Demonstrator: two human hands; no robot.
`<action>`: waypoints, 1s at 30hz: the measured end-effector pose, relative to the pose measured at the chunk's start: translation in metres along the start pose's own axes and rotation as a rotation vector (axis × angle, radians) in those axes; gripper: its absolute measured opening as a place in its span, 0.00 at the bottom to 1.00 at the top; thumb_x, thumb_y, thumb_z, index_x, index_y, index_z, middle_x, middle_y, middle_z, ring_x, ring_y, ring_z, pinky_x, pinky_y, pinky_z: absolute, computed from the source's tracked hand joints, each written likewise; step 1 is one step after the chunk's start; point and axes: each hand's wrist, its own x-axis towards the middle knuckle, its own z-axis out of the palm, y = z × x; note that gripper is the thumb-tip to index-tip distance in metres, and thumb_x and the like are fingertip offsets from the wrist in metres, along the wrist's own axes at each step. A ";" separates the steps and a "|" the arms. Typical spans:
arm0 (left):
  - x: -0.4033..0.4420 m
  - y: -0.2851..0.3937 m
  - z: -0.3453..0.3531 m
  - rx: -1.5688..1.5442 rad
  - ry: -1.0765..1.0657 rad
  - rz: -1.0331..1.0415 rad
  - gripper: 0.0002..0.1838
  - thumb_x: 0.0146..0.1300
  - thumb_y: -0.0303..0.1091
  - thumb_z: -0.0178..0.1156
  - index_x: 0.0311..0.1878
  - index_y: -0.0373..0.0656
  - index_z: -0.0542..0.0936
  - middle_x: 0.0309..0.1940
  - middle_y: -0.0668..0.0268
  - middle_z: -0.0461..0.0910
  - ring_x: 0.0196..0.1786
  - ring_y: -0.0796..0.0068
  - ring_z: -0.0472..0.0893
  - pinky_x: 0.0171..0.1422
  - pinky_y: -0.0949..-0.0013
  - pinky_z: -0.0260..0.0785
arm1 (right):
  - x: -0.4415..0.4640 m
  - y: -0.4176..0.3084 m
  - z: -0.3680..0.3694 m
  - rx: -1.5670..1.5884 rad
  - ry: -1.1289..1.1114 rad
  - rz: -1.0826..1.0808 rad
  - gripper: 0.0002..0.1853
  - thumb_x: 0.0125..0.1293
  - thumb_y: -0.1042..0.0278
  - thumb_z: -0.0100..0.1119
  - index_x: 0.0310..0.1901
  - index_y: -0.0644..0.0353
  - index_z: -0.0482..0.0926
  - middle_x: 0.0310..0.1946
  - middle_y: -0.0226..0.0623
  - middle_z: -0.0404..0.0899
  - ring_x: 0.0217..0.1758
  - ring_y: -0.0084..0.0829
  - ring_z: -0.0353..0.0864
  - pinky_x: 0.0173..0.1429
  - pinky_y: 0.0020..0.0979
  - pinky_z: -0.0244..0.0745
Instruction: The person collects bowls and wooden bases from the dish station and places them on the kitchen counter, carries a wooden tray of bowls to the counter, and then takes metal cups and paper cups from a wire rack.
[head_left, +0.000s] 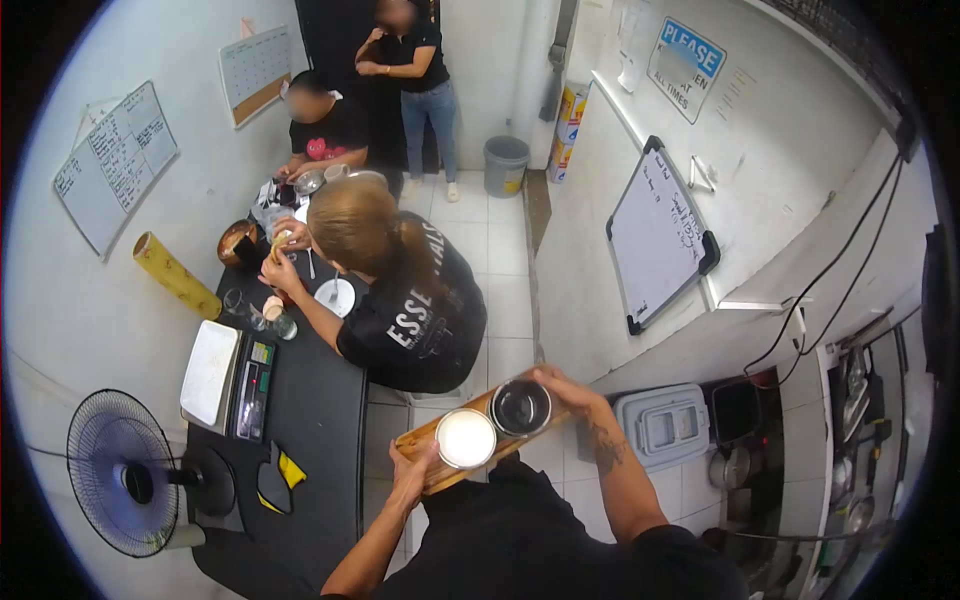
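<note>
Step in hand, as far as I can judge: holding and carrying a loaded wooden tray [418, 434]; any next move calls for both ends staying level, since two round containers stand on it. Left hand [408, 474] is wrapped on the near end, thumb up beside the white-filled container [466, 438]; right hand [562, 390] grips the far end, just past the dark container [520, 407]. Tray sits between the two grips, in front of the torso, slanting up toward the right hand. Wood is warm brown, narrow, oblong. White contents look smooth and near the rim; dark one has a pale rim, contents can't be told. Left of the grip: black table [325, 420] with digital scale [254, 390]. Ahead: co-worker in lettered black shirt [440, 300]. Right: grey lidded bin [660, 425].
</note>
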 end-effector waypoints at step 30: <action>0.073 0.123 0.178 -0.377 0.194 0.062 0.79 0.46 0.67 0.81 0.76 0.25 0.36 0.72 0.40 0.53 0.78 0.51 0.55 0.83 0.58 0.50 | 0.196 -0.183 -0.147 -0.171 -0.183 0.229 0.32 0.76 0.34 0.53 0.53 0.60 0.85 0.47 0.36 0.89 0.47 0.29 0.88 0.55 0.35 0.85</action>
